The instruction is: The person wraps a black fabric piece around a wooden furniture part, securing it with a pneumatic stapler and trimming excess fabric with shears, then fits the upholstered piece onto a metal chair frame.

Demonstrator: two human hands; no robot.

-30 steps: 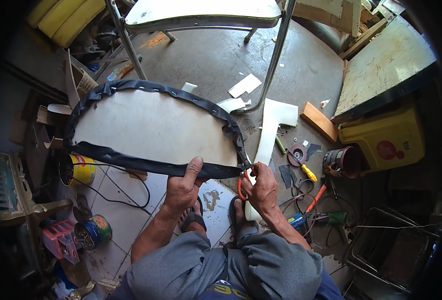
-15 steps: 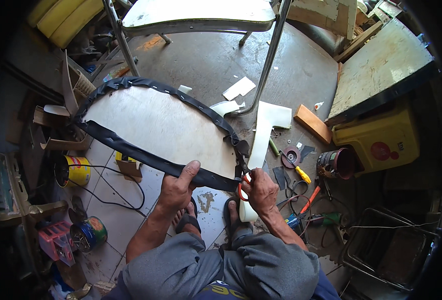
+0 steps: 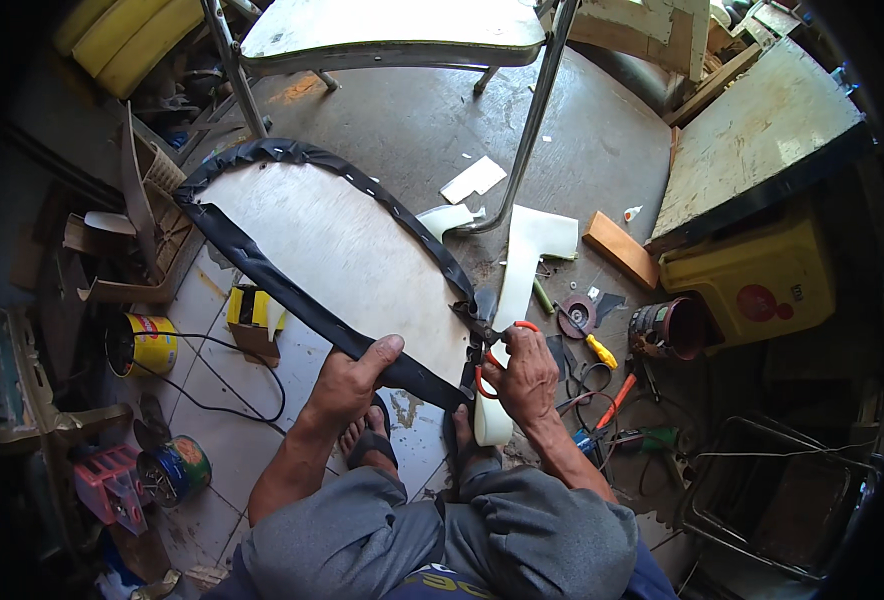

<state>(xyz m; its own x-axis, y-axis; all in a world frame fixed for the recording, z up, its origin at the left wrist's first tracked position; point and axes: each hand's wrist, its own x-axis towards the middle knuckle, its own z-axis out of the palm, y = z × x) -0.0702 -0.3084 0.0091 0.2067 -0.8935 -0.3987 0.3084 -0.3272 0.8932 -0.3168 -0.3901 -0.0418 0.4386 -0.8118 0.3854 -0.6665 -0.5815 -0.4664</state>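
Head view: left hand is clamped on the black trim, thumb on top, right at the near edge of the board, which lies flat in front of the knees. Right hand has its fingers through the red handles of the scissors, blades at the trim on the board's right corner. 2 cans sit on the tiles to the left, tools scattered right.

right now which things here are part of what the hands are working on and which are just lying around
In use:
- left hand gripping the black cover
- right hand working the scissors
- wooden seat board the cover wraps

Lying about:
- yellow tin
- yellow-handled screwdriver
- wood block
- yellow case
- white foam piece
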